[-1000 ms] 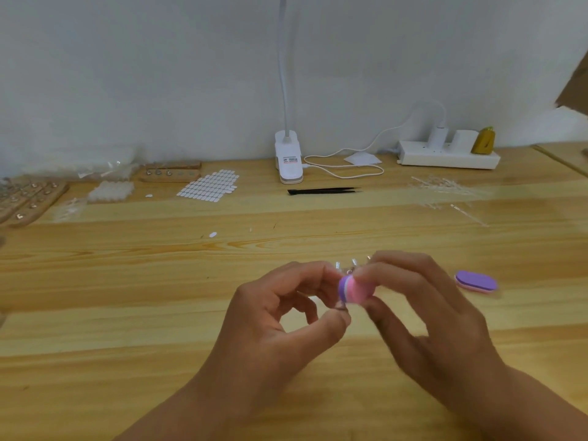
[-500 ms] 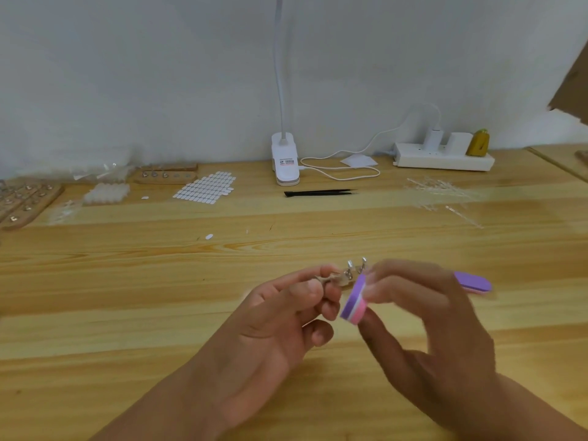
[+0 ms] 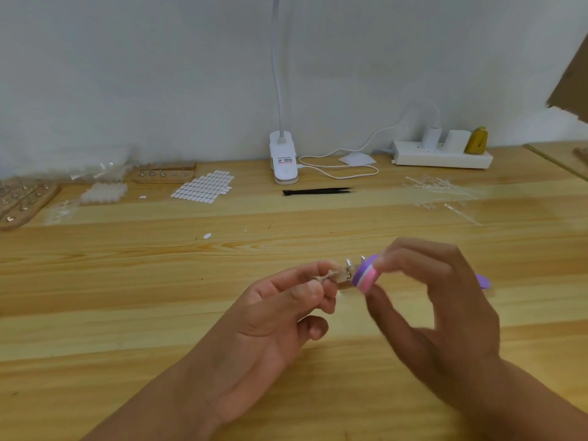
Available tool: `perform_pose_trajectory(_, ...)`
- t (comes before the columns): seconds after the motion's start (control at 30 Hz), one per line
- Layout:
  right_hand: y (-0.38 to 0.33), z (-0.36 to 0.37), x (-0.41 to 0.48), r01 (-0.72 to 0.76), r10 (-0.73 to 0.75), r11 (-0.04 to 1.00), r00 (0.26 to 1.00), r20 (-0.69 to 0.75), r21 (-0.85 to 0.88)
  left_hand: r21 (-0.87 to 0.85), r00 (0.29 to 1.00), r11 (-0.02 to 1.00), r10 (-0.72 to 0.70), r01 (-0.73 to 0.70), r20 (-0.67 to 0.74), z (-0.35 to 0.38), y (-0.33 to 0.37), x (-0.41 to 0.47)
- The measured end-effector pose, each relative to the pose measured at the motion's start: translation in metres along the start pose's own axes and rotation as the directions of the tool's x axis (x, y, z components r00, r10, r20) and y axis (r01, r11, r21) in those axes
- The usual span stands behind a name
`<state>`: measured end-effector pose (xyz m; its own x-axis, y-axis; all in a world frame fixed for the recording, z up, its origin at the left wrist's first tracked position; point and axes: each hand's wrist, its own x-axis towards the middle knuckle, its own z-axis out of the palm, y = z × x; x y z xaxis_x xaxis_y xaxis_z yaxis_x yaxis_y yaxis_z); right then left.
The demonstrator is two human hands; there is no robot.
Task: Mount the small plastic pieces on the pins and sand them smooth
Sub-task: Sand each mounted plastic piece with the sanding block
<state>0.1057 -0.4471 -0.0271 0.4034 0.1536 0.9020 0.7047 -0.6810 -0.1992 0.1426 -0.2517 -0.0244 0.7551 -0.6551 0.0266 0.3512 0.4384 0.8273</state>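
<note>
My left hand pinches a small wooden pin holder with metal pins sticking up, held above the middle of the wooden table. My right hand pinches a purple and pink sanding block between thumb and fingers, its face against the end of the pin holder. Any plastic piece on the pins is too small to make out. A sheet of small white plastic pieces lies at the back left, and one loose piece lies nearer.
A second purple sanding block lies behind my right hand. Black tweezers, a clip lamp base and a power strip line the back. Wooden pin boards and clear plastic bits sit at the far left.
My left hand has turned palm-up and shifted its pinch on the pin holder. The sanding block in my right hand has moved along the holder's end.
</note>
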Motion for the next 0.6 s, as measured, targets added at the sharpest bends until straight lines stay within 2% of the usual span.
perform_pose_trajectory(0.1, -0.005, 0.003, -0.005, 0.071, -0.072, 0.997, 0.997, 0.033, 0.012, 0.018, 1.0, 1.0, -0.001, 0.001, 0.019, 0.001, -0.003, -0.001)
perform_pose_trajectory(0.23, 0.006, -0.001, -0.002, -0.065, 0.066, 0.998, 0.996, 0.056, -0.014, 0.049, 0.999, 0.999, 0.014, -0.012, -0.039, 0.001, 0.001, -0.002)
perform_pose_trajectory(0.37, -0.005, 0.003, -0.003, -0.001, 0.0, 1.0, 0.997, 0.078, 0.013, 0.088, 0.998, 0.996, 0.022, -0.017, -0.062, 0.004, 0.001, -0.002)
perform_pose_trajectory(0.5, 0.004, -0.001, 0.0, -0.142, 0.142, 0.99, 0.987, 0.072, -0.009, 0.082, 0.996, 0.996, 0.026, -0.019, -0.085, 0.004, 0.003, -0.002)
perform_pose_trajectory(0.6, -0.005, 0.001, 0.0, -0.098, 0.097, 0.994, 0.994, 0.049, 0.036, 0.099, 0.998, 0.995, 0.013, -0.007, -0.059, 0.004, 0.002, -0.002)
